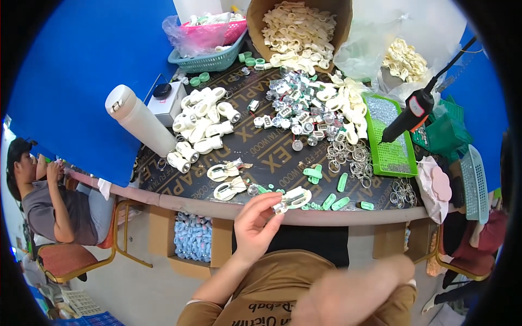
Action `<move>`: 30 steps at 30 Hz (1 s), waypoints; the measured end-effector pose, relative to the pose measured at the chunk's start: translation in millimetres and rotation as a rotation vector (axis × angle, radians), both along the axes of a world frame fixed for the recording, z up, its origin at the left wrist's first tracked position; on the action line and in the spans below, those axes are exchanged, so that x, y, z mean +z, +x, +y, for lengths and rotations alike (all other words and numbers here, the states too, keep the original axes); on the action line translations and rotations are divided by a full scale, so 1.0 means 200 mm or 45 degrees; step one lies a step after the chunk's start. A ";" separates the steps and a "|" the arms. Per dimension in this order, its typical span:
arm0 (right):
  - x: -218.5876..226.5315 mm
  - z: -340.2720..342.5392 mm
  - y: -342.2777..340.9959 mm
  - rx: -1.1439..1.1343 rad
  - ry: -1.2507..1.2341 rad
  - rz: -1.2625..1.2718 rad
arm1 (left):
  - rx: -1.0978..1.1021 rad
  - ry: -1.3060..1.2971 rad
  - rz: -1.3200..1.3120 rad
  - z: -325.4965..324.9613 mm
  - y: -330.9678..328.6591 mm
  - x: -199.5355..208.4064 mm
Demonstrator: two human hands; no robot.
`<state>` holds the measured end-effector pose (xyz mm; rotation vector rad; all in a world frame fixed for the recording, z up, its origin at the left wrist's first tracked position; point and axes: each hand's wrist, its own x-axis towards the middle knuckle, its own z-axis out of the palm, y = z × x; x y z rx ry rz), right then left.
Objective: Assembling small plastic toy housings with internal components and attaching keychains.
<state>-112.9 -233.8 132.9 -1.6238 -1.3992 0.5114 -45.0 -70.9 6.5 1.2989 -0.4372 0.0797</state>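
Between the thumb and fingers of my left hand is a cream torch housing, opened so its inner parts and metal strip show, held just above the table's front edge. My right hand is a smear of motion low in front of my brown shirt, its fingers unreadable. Beyond the left hand lie two opened cream housings with thin wires, the nearer housing close to the fingers. Several green oblong pieces lie to the right of the held part.
Cream torches are heaped at left beside a white bottle. Clear lamp parts fill the middle, metal rings nearby. A black-handled electric screwdriver hangs over a green tray of small metal pieces. A person sits far left.
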 end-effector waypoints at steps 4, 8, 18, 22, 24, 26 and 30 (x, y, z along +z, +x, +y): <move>-0.07 -0.24 0.75 -1.084 -0.444 -0.412 | 0.088 -0.099 -0.023 0.07 0.01 0.01; -0.33 -0.74 1.51 -1.839 -0.758 -0.969 | 0.088 0.004 -0.106 0.05 0.04 0.05; -0.48 -0.87 1.79 -2.051 -1.060 -0.669 | 0.068 -0.035 -0.096 0.04 0.04 0.10; -0.32 -0.71 1.52 -1.789 -0.042 0.051 | 0.107 -0.010 -0.109 0.06 0.05 0.08; -0.18 -0.54 1.17 -1.486 0.175 0.433 | 0.112 -0.039 -0.089 0.08 0.04 0.08; -0.13 -0.45 0.85 -1.312 0.119 0.410 | 0.124 -0.027 -0.082 0.09 0.05 0.07; -0.18 -0.46 0.32 -1.268 0.282 0.642 | 0.075 -0.086 -0.064 0.06 0.06 0.08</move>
